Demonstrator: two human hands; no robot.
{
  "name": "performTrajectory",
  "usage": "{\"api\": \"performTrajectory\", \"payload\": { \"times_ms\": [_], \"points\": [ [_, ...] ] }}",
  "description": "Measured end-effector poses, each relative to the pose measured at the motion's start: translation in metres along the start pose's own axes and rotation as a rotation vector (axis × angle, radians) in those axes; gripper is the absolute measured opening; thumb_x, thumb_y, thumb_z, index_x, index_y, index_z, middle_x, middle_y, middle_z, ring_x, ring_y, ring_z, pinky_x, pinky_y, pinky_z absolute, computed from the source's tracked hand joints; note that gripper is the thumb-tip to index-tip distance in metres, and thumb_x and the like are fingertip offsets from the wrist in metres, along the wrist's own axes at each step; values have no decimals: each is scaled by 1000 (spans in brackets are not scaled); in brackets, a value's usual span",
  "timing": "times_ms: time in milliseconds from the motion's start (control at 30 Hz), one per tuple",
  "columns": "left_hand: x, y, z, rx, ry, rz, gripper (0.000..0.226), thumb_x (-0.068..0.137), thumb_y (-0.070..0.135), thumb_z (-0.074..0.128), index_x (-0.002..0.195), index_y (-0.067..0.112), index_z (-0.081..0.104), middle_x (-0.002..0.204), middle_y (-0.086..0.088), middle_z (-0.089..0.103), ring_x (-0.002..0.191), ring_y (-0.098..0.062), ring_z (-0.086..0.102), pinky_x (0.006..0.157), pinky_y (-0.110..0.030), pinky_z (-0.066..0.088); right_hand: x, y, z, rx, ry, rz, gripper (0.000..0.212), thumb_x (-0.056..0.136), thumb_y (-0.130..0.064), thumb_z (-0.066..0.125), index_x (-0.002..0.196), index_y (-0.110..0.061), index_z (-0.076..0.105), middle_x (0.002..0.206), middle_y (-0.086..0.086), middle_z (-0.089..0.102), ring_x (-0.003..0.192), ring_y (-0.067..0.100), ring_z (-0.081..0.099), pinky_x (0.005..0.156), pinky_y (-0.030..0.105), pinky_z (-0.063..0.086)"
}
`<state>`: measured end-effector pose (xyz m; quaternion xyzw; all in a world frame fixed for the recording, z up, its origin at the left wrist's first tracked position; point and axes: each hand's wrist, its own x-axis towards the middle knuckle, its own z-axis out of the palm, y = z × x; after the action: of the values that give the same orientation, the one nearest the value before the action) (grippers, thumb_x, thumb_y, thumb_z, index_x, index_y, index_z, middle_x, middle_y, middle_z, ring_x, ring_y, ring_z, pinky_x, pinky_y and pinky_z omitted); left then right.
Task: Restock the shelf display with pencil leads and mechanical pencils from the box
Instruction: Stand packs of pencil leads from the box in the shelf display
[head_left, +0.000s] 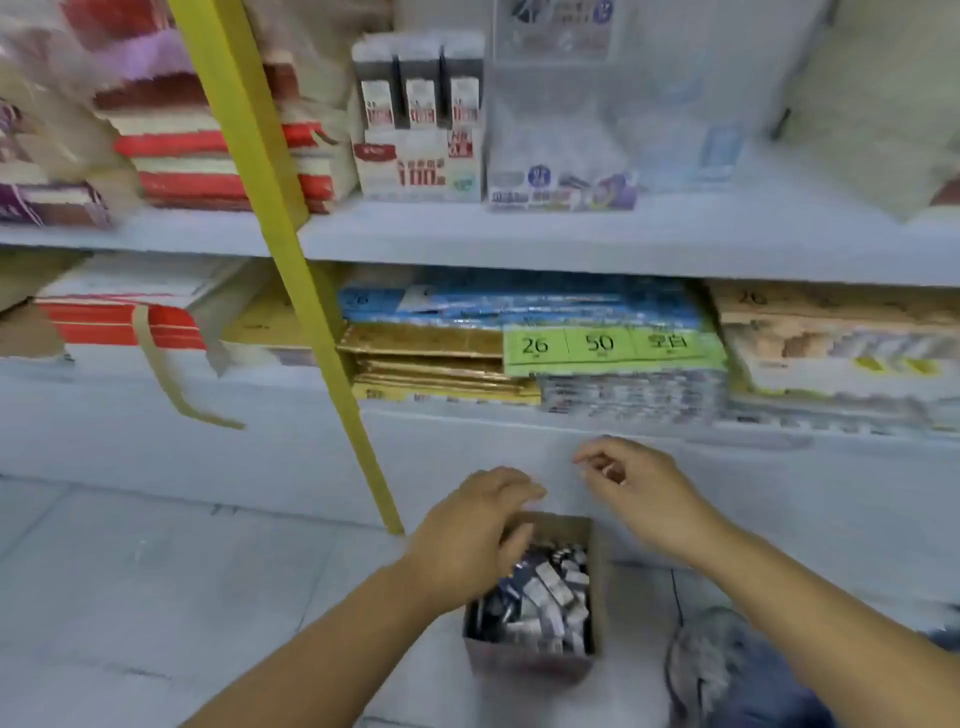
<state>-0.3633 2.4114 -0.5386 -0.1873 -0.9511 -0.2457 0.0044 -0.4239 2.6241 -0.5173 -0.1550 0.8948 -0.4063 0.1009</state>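
A small cardboard box (597, 571) stands on the floor at the foot of the shelving, filled with several small dark and white packs (545, 597). My left hand (478, 525) hovers over the box's near left corner, fingers spread and curved down, with nothing visibly in it. My right hand (634, 483) is raised above and right of the box, fingers loosely curled near the thumb; the blur hides whether it pinches anything. On the upper shelf stands a white display carton (415, 166) with three dark upright packs (418, 88).
A yellow upright post (291, 249) slants down in front of the shelves to the floor left of the box. Stacked paper packs with a green label (602, 345) fill the lower shelf. Red and white reams lie at left. My knee (737, 670) is at bottom right.
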Motion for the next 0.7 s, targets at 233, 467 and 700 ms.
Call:
{"api": "performTrajectory", "payload": {
  "times_ms": [233, 467, 700],
  "points": [
    [-3, -38, 125, -356, -387, -480, 57, 93, 26, 67, 145, 22, 44, 145, -5, 46, 123, -17, 51, 93, -14, 35, -32, 138, 77, 20, -282, 518, 62, 95, -29, 58, 148, -21, 27, 143, 8, 44, 111, 14, 50, 68, 13, 43],
    [19, -74, 182, -291, -657, -525, 73, 80, 29, 81, 144, 21, 47, 145, -7, 47, 129, -22, 47, 104, -21, 39, -34, 154, 99, 112, -415, 588, 72, 93, -37, 59, 151, -31, 17, 142, 5, 50, 115, 18, 56, 94, 27, 43],
    [21, -78, 204, -232, -618, -456, 59, 66, 36, 90, 116, 29, 60, 100, 5, 56, 104, -20, 52, 93, -31, 49, -36, 153, 104, 191, -353, 602, 71, 93, -27, 61, 150, -31, 19, 138, 2, 49, 96, 19, 65, 89, 41, 53]
  ]
}}
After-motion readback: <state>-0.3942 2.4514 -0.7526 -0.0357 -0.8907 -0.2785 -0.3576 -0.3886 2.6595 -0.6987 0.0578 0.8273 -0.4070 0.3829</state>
